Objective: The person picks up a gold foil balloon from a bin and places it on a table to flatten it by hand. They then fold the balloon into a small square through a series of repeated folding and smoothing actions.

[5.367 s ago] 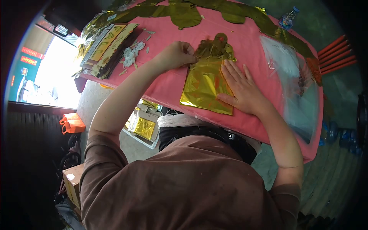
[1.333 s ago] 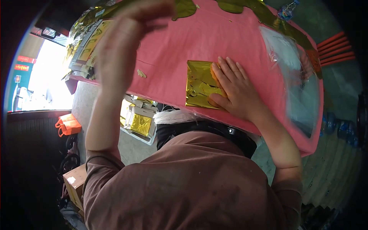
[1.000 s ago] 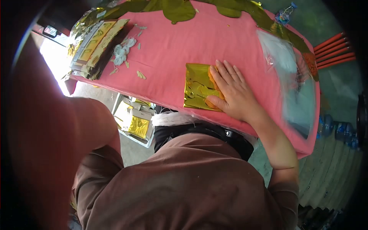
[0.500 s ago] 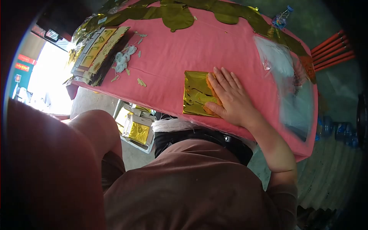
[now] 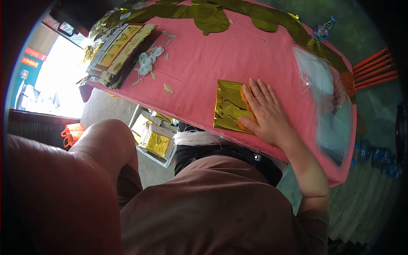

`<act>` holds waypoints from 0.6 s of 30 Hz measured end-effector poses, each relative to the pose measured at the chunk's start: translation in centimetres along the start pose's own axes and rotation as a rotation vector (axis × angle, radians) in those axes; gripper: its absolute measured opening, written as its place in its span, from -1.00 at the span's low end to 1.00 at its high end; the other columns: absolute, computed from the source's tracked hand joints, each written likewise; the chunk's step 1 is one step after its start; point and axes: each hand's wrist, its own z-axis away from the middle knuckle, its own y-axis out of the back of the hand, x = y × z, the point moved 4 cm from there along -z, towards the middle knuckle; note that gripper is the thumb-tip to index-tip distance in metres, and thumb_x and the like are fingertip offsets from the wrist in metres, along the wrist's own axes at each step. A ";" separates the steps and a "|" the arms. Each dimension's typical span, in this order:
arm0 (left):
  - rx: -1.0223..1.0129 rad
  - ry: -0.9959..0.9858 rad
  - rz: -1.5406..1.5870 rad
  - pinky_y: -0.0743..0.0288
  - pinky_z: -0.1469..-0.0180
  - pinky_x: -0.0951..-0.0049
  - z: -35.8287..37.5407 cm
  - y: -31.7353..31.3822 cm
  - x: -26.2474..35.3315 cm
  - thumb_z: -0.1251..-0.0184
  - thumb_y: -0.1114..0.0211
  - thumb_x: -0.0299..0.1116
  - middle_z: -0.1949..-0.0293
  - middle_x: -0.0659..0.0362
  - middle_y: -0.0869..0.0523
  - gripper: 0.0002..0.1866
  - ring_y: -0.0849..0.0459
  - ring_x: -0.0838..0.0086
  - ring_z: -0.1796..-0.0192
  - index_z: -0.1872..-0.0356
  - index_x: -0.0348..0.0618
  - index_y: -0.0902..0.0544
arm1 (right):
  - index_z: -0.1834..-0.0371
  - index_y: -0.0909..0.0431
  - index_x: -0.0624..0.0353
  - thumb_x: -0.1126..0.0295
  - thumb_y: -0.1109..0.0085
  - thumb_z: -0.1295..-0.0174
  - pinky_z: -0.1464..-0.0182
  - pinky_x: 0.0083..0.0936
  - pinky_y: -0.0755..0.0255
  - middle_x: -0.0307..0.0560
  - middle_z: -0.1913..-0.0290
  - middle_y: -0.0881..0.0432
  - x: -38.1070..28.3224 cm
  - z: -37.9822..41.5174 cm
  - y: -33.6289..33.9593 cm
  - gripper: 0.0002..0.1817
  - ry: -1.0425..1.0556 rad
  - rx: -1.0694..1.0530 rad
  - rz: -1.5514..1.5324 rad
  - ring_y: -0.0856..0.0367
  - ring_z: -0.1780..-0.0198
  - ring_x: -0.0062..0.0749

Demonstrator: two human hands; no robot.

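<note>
My right hand [image 5: 267, 111] lies flat, fingers stretched and a little apart, over the right edge of a folded gold foil sheet [image 5: 227, 104]. Under its palm and thumb shows the rim of something orange [image 5: 245, 98], mostly hidden. The foil is a creased, shiny rectangle near the front edge of the table's pink cloth [image 5: 187, 85]. My left arm [image 5: 97, 136] is bent close to the camera at the left, and its hand is out of view.
A stack of printed packages [image 5: 121, 55] and white string bundles [image 5: 148, 61] lie at the left. Gold foil balloons [image 5: 212, 19] run along the far edge. Clear plastic bags [image 5: 316, 76] lie at the right. Below the table stands a crate [image 5: 163, 161] of gold packets.
The view has shifted, so the table sits farther right in the frame and an orange bag shows at the left. My right hand keeps its place on the foil.
</note>
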 end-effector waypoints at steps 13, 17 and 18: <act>-0.004 -0.016 -0.071 -0.44 0.06 0.37 -0.4 0.1 -1.1 -0.24 -0.19 -0.34 0.15 0.04 -0.66 -0.74 -0.61 0.33 0.12 0.11 -0.23 -0.61 | -0.44 -0.02 0.21 -0.05 0.03 -0.24 -0.48 -0.15 0.28 0.14 -0.46 0.00 0.0 0.0 0.1 -0.19 -0.008 -0.020 -0.002 0.08 -0.49 -0.03; -0.068 0.246 -0.363 -0.45 0.07 0.38 0.4 1.1 -6.8 -0.22 -0.21 -0.34 0.16 0.05 -0.67 -0.75 -0.62 0.34 0.14 0.13 -0.22 -0.62 | -0.44 -0.01 0.21 -0.04 0.02 -0.23 -0.48 -0.14 0.27 0.16 -0.46 0.00 0.0 0.0 0.1 -0.19 -0.003 -0.010 -0.006 0.07 -0.49 -0.02; -0.154 0.417 -0.551 -0.45 0.08 0.39 1.3 1.5 -9.3 -0.22 -0.22 -0.34 0.17 0.05 -0.67 -0.75 -0.62 0.34 0.14 0.13 -0.22 -0.63 | -0.44 -0.01 0.21 -0.04 0.02 -0.23 -0.48 -0.14 0.27 0.16 -0.46 0.00 -0.1 -0.1 0.2 -0.19 0.010 -0.001 -0.009 0.07 -0.49 -0.02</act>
